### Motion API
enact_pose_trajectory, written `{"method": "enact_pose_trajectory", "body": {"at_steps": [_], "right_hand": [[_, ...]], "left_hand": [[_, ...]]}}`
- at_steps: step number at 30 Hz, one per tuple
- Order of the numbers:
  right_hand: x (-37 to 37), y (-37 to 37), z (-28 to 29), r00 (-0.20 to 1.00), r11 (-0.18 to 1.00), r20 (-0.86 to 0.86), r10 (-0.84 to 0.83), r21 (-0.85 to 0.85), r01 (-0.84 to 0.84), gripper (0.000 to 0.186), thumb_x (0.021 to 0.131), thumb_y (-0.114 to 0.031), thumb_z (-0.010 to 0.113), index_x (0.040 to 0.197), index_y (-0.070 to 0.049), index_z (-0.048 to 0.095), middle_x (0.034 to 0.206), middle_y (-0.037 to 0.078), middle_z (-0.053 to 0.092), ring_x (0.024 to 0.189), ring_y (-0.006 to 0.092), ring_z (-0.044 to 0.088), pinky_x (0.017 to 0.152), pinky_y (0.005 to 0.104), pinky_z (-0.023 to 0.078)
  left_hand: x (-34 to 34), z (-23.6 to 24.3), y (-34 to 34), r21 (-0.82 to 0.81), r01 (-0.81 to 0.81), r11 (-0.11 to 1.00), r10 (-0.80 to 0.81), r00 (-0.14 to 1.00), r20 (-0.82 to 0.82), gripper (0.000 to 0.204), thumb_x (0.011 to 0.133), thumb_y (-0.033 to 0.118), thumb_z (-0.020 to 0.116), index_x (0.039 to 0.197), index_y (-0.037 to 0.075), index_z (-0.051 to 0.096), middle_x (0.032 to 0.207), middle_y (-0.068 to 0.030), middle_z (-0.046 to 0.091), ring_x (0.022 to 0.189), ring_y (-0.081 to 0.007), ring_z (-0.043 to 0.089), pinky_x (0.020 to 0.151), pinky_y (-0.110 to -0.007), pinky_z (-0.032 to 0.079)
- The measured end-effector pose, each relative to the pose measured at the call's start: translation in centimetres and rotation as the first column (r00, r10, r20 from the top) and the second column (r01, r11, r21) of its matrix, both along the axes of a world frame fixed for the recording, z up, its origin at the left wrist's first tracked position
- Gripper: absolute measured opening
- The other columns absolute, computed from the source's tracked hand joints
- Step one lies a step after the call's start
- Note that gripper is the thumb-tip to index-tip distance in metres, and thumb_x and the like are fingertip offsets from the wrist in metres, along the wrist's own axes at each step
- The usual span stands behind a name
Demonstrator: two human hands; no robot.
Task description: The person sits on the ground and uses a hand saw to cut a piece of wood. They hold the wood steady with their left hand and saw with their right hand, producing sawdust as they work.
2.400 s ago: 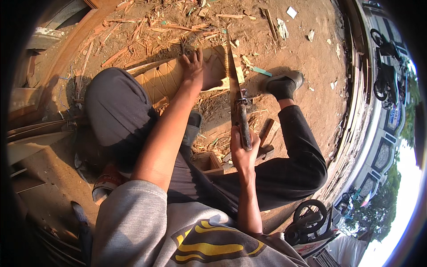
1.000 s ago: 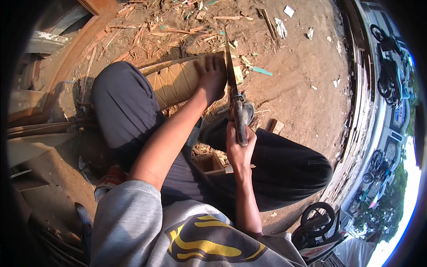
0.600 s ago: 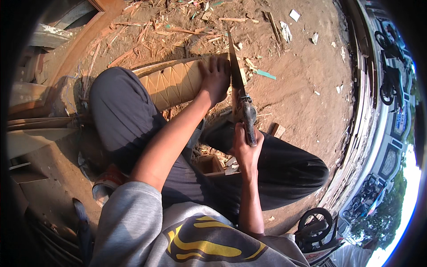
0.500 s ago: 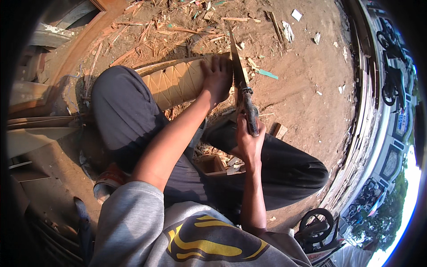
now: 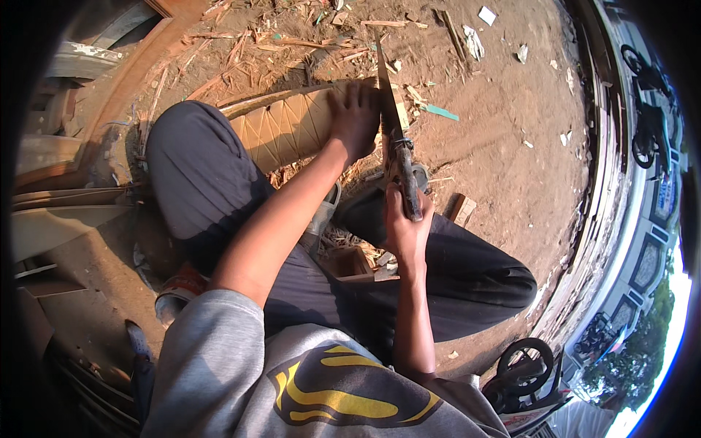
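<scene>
A long wooden beam (image 5: 285, 128) with zigzag lines carved across its face lies slanting beyond my left knee. Flat on its right end rests my left hand (image 5: 355, 120), its fingers spread over the wood. My right hand (image 5: 407, 219) is closed around the dark, worn handle of a handsaw (image 5: 391, 98). The saw's blade points away from me and stands close along the beam's right end, just beside my left fingers. Whether the teeth are in the wood cannot be made out.
Wood splinters (image 5: 241, 62) litter the ground beyond the beam. A wooden frame (image 5: 120, 95) stands at the left. Between my legs is a small wooden box-like piece (image 5: 350, 263), and an offcut (image 5: 462, 210) lies by my right leg. Stacked planks (image 5: 595, 190) run along the right.
My right hand and the saw have shifted very slightly away from me, as the whole view moved a little. My left hand stays on the beam's end.
</scene>
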State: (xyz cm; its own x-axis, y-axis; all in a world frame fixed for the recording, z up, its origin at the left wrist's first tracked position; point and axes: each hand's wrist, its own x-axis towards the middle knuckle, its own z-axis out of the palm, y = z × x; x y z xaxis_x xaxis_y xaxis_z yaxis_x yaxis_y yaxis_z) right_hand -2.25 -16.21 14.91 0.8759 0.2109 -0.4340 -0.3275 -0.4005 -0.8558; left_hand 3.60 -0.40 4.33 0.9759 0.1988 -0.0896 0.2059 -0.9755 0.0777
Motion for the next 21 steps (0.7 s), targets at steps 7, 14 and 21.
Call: {"method": "enact_pose_trajectory", "body": {"at_steps": [7, 14, 21], "right_hand": [[-0.3, 0.4, 1.3, 0.994, 0.997, 0.105, 0.022, -0.072, -0.015, 0.023, 0.088, -0.013, 0.058, 0.070, 0.001, 0.052, 0.057, -0.001, 0.042, 0.056, 0.0058, 0.036, 0.050, 0.0282, 0.033], [-0.7, 0.2, 1.7, 0.988, 0.993, 0.106, 0.108, -0.057, -0.103, 0.018, 0.086, -0.011, 0.059, 0.074, 0.002, 0.054, 0.059, 0.000, 0.045, 0.059, 0.0065, 0.039, 0.052, 0.0281, 0.035], [0.6, 0.6, 1.6, 0.999, 1.000, 0.043, 0.030, -0.009, -0.030, 0.015, 0.088, -0.010, 0.056, 0.080, 0.002, 0.057, 0.063, -0.001, 0.046, 0.061, 0.0063, 0.039, 0.054, 0.0275, 0.035]], "left_hand": [[0.1, 0.2, -0.1, -0.005, -0.011, 1.000, 0.011, 1.000, -0.018, 0.085, 0.068, 0.032, 0.072, 0.138, 0.001, 0.035, 0.140, -0.0215, 0.034, 0.132, -0.0428, 0.030, 0.095, -0.073, 0.030], [0.0, -0.1, -0.1, -0.033, -0.029, 0.999, 0.030, 0.999, 0.043, 0.086, 0.067, 0.029, 0.072, 0.138, 0.001, 0.034, 0.139, -0.0215, 0.035, 0.131, -0.0423, 0.031, 0.093, -0.072, 0.032], [0.1, -0.2, -0.3, 0.008, -0.032, 0.999, 0.032, 0.999, 0.022, 0.077, 0.066, 0.026, 0.071, 0.132, -0.001, 0.040, 0.135, -0.0196, 0.037, 0.127, -0.0410, 0.033, 0.092, -0.072, 0.033]]}}
